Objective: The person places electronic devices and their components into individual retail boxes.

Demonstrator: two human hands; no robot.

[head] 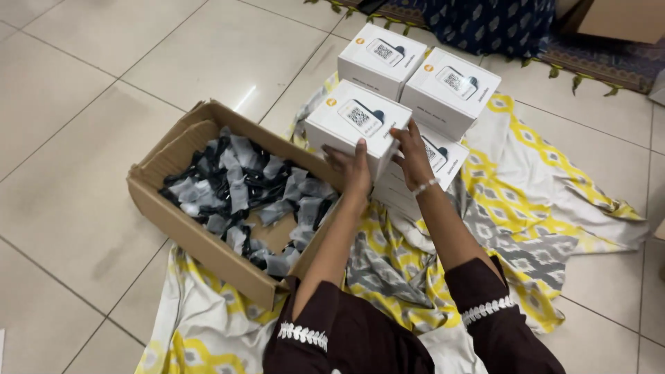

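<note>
**A:** Pale floor tiles [104, 83] all round you, and a cloth spread over them. Where are your hands?

**B:** Both on the nearest white box [355, 119]. My left hand [351, 168] grips its near corner, fingers curled on the side and thumb up on the edge. My right hand [411, 154] presses against the same box from the right, fingertips on the top rim. So the box is clasped between the two, at the front of the stack.

**A:** What is under it?

**B:** Another white box [424, 173], partly hidden behind my right hand and wrist. Beyond my fingers stand two more: a left rear box [381, 59] and a right rear box [450, 90], touching each other. Whether the held one rests fully on the lower box or is lifted a little, I cannot tell.

**A:** And to the left of your grip?

**B:** An open cardboard carton [187, 228], just beside my left forearm, holding a heap of small black parts in clear bags [242, 187]. Its flaps stand open.

**A:** The cloth?

**B:** A yellow, grey and white patterned cloth [526, 194] runs below both hands, under the boxes and part of the carton. Far beyond my hands lies a dark blue patterned fabric [492, 24] at the top edge. I wear a thin bracelet [424, 185] on my right wrist and dark sleeves with white trim.
</note>
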